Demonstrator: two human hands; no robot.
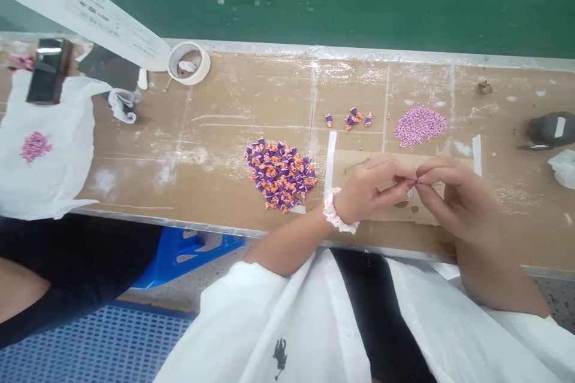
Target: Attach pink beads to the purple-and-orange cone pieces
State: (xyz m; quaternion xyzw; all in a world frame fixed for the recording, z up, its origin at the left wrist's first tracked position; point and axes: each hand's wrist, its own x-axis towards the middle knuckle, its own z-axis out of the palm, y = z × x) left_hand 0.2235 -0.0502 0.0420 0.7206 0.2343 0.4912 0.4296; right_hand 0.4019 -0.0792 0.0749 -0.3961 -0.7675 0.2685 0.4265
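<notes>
My left hand [371,188] and my right hand [453,191] meet fingertip to fingertip over the cardboard-covered bench [215,131]. Both pinch a tiny piece between them, too small to name. A white scrunchie [335,212] circles my left wrist. To the left of my hands lies a heap of small purple and orange pieces [281,175]. A few more of those pieces [353,119] lie loose farther back. A pile of small pink pieces [420,125] sits behind my right hand.
A roll of tape [188,63] stands at the back left. A white plastic bag [42,143] with pink pieces lies at the left edge, where another person sits. A dark object [550,130] rests at far right. A blue stool [188,251] is below the bench.
</notes>
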